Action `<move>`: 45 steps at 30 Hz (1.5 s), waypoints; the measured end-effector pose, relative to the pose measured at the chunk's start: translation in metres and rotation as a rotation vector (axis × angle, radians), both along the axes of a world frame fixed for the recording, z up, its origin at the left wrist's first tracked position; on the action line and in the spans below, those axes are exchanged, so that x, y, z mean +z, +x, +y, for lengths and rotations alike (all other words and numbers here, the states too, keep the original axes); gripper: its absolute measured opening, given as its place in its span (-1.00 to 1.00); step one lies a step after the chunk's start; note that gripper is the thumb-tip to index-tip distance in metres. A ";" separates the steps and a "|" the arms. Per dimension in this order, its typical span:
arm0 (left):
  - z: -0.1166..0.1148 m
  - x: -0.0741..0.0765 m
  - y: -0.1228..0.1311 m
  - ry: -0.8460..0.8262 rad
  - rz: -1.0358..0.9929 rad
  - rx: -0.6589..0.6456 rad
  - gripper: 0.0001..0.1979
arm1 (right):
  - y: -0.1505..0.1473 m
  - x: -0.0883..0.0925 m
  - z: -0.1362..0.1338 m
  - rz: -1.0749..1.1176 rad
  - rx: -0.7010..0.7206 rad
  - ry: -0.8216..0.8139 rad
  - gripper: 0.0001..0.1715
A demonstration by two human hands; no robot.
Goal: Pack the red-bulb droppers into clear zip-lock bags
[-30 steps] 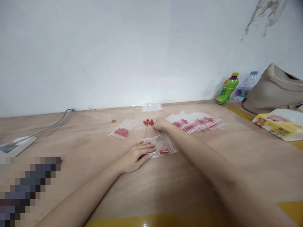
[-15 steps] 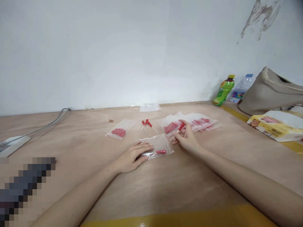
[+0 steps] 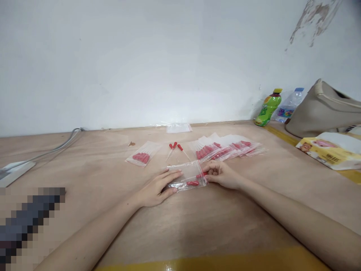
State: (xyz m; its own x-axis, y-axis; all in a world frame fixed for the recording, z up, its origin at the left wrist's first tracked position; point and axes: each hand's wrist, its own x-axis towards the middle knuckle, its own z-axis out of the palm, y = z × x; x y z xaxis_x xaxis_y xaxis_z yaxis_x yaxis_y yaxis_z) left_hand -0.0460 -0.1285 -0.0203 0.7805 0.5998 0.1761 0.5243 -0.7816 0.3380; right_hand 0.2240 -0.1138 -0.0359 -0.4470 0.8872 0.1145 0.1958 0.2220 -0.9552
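A clear zip bag (image 3: 187, 170) lies flat on the table, its red-edged mouth facing right. Inside it is a red-bulbed dropper (image 3: 193, 183). My left hand (image 3: 158, 187) rests on the bag's left part with fingers spread. At the bag's mouth, my right hand (image 3: 222, 175) pinches the red bulb of a second dropper (image 3: 200, 175), which is partly inside the bag. Behind the bag lie three loose droppers (image 3: 175, 144). A filled bag of droppers (image 3: 141, 157) is at the left, and several overlapping filled bags (image 3: 225, 149) are at the right.
An unused-looking clear bag (image 3: 179, 128) lies by the wall. At the right are a green bottle (image 3: 267, 109), a clear bottle (image 3: 291, 105), a beige bag (image 3: 324, 109) and a yellow-white packet (image 3: 332, 152). A cable (image 3: 64, 143) runs at the left.
My right hand has lowered and brought its dropper from above the bag's right edge into the mouth. My left hand has stayed on the bag.
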 end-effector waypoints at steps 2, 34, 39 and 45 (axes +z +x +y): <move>0.000 0.000 0.000 0.002 0.005 -0.007 -0.52 | -0.004 0.001 0.001 -0.049 0.038 0.086 -0.79; 0.002 -0.002 0.001 0.044 0.039 -0.018 -0.55 | -0.025 0.010 -0.011 -0.019 -0.207 -0.285 -0.76; 0.000 0.000 0.002 0.025 0.035 -0.008 -0.55 | -0.010 0.018 0.007 -0.202 -0.346 0.004 -0.81; 0.000 0.001 0.004 0.047 0.037 -0.025 -0.56 | -0.040 0.039 0.056 -0.611 -0.357 0.292 -0.87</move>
